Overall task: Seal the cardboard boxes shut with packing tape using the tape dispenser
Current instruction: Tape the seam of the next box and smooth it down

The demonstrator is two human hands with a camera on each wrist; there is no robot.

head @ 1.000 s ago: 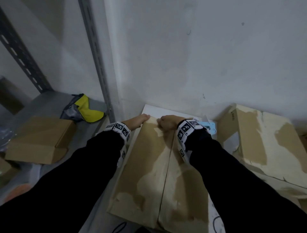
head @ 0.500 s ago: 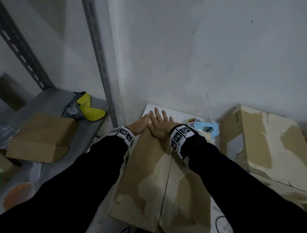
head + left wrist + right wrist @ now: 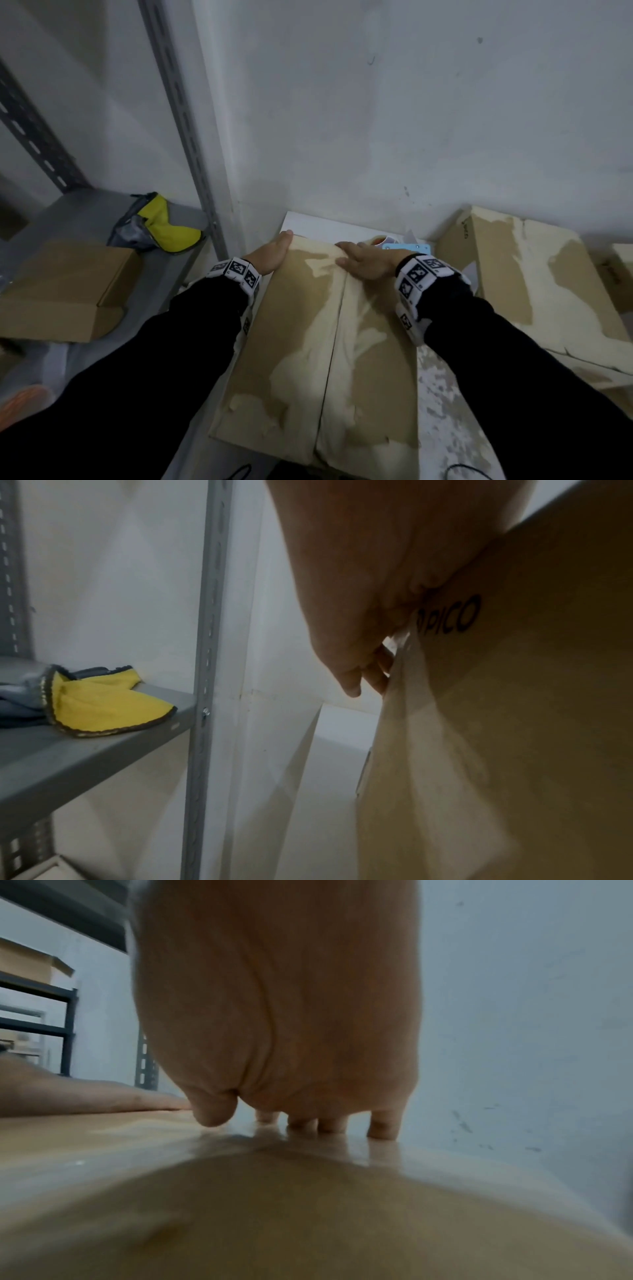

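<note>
Right hand [image 3: 368, 265] drew back, fingers flat on cardboard box [image 3: 308, 359]; left hand [image 3: 272, 255] grasps its corner.

A white tabletop [image 3: 310, 224], speckled at its near right, carries a large tan cardboard box with pale glossy patches [image 3: 325, 359] and 1 more patchy tan carton [image 3: 534, 274] at right. A light-blue tape dispenser [image 3: 407, 247] seems to rest just behind the first. The grey metal shelf [image 3: 78, 212] at left bears a yellow-and-grey cloth [image 3: 164, 228] and a plain brown cardboard box [image 3: 68, 284].
</note>
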